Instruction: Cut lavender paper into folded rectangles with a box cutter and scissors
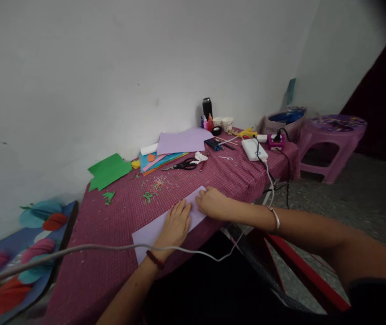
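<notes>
A strip of light purple paper [147, 237] lies slantwise along the front edge of the table. My left hand [175, 223] rests flat on its middle, fingers stretched out. At the paper's right end, my right hand [213, 203] has its fingers curled and pressed together on the edge; the fingertips are partly hidden. Just beyond the paper are small green paper bits [148, 197] and a heap of fine coloured shreds [160, 183]. Farther back lie black-handled scissors [186, 164] beside a crumpled white tissue [199, 157].
Green sheets [109, 171] and a larger purple sheet [182, 141] on coloured papers lie along the wall. A white power bank [254, 149] with cables sits at right. One pale cable [111, 247] crosses over my left wrist. Paper decorations [40, 214] are at left, a pink stool [331, 144] at right.
</notes>
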### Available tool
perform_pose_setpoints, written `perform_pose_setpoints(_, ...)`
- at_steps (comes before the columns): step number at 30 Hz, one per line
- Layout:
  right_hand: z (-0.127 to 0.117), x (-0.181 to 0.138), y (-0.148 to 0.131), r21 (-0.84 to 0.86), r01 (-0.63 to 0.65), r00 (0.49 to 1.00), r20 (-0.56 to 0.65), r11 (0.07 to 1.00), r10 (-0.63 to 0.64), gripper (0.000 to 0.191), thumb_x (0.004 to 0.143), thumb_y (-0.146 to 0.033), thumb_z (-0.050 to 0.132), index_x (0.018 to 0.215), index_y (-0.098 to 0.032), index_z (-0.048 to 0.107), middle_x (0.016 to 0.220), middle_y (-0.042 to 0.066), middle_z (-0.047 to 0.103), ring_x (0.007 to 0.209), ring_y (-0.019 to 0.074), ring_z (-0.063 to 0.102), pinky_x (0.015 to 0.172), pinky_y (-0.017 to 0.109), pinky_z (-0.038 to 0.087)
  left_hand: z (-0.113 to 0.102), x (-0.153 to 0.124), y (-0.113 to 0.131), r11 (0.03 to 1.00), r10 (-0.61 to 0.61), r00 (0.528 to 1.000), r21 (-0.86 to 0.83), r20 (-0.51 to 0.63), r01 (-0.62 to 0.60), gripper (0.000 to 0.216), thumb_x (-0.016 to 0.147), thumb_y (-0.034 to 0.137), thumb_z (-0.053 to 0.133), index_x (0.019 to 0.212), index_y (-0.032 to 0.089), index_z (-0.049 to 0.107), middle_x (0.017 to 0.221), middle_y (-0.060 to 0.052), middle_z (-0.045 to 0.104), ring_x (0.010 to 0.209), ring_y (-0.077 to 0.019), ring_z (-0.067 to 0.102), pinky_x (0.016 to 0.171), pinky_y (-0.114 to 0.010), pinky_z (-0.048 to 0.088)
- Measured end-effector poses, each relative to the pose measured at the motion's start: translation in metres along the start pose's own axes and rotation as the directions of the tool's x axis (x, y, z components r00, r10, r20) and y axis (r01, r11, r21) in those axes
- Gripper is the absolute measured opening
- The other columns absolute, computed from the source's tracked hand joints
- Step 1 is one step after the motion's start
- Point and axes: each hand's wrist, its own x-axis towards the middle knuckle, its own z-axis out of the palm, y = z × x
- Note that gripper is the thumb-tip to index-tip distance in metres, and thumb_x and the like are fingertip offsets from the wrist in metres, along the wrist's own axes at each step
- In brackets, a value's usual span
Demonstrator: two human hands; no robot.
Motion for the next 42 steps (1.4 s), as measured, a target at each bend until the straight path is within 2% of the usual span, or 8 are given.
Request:
perform_pose_setpoints(4,-0.009,0.01,-0.013,0.167,-0.132,0.981,-0.117,0.977,0.153,0.03,0.092,-0.03,0.049,0.107,-0.008,0.064,0.101,0.017,0.068,0.098,0.0274,0.062,0.092,0.043,0.039,0.006,-0.004,-0.006,0.998,0.018,1.0,-0.057,-0.011,-0.019,0.053,0.094,0.044,0.04,0.141,0.018,0.04,0.151,-0.015,0.034,0.138,-0.0303,0.031,0.11,-0.052,0.028)
perform_pose_setpoints(7,-0.009,0.032,-0.043,0.363,-0.012,0.961,-0.252,0.932,0.111,0.05,0.093,-0.043,0.046,0.133,-0.013,0.05,0.128,0.016,0.058,0.116,0.0263,0.054,0.102,0.042,0.035,0.011,-0.003,-0.006,0.999,0.031,1.0,-0.042,0.0,-0.031,0.044,0.094,0.037,0.041,0.134,0.018,0.049,0.144,-0.014,0.044,0.136,-0.0305,0.033,0.111,-0.052,0.026)
perform_pose_setpoints(11,0.005,0.053,-0.067,0.502,0.028,0.967,-0.232,0.864,0.104,0.058,0.094,-0.05,0.04,0.142,-0.016,0.04,0.143,0.016,0.046,0.13,0.0288,0.044,0.106,0.049,0.031,0.018,0.0,-0.007,0.999,0.037,0.999,0.002,0.018,-0.037,0.042,0.095,0.023,0.035,0.134,0.02,0.05,0.137,-0.012,0.052,0.132,-0.0283,0.039,0.111,-0.05,0.024)
perform_pose_setpoints(18,0.034,0.025,-0.03,0.456,-0.146,0.959,-0.154,0.878,0.239,0.068,0.096,-0.054,0.031,0.145,-0.007,0.035,0.149,0.02,0.037,0.139,0.0285,0.031,0.112,0.043,0.025,0.008,-0.005,-0.006,1.0,0.025,1.0,0.002,-0.01,-0.025,0.055,0.094,0.047,0.037,0.138,0.013,0.045,0.148,-0.018,0.038,0.139,-0.0304,0.03,0.111,-0.051,0.027)
perform_pose_setpoints(27,0.049,-0.021,0.018,0.286,-0.208,0.965,-0.093,0.935,0.243,0.07,0.094,-0.056,0.038,0.143,-0.006,0.039,0.151,0.02,0.032,0.139,0.0314,0.031,0.113,0.047,0.023,0.001,-0.128,-0.06,0.969,-0.224,0.974,0.097,-0.03,0.226,0.057,0.094,0.041,0.037,0.143,0.011,0.038,0.149,-0.02,0.037,0.138,-0.029,0.035,0.109,-0.048,0.033)
perform_pose_setpoints(31,0.055,-0.033,0.025,0.243,-0.247,0.948,-0.138,0.938,0.286,0.066,0.095,-0.051,0.039,0.142,-0.006,0.039,0.15,0.019,0.033,0.138,0.0309,0.033,0.112,0.049,0.023,0.001,-0.155,-0.062,0.948,-0.277,0.959,0.144,-0.066,0.284,0.053,0.094,0.034,0.039,0.141,0.011,0.042,0.147,-0.018,0.04,0.137,-0.0266,0.036,0.111,-0.046,0.03)
perform_pose_setpoints(37,0.06,-0.037,0.032,0.223,-0.215,0.952,-0.17,0.951,0.255,0.065,0.093,-0.053,0.04,0.141,-0.008,0.043,0.148,0.019,0.038,0.136,0.0295,0.037,0.111,0.048,0.029,0.006,-0.138,-0.046,0.943,-0.289,0.946,0.126,-0.147,0.308,0.056,0.081,0.04,0.06,0.131,0.015,0.054,0.135,-0.016,0.055,0.129,-0.0339,0.045,0.108,-0.056,0.029)
perform_pose_setpoints(42,0.046,-0.042,0.029,0.309,-0.172,0.967,-0.126,0.935,0.219,0.072,0.089,-0.059,0.045,0.14,-0.009,0.044,0.149,0.02,0.035,0.139,0.0329,0.032,0.112,0.052,0.023,0.003,-0.107,-0.009,0.985,-0.156,0.979,0.046,-0.128,0.163,0.038,0.086,0.017,0.052,0.124,0.019,0.059,0.126,-0.013,0.06,0.116,-0.0254,0.056,0.097,-0.04,0.047)
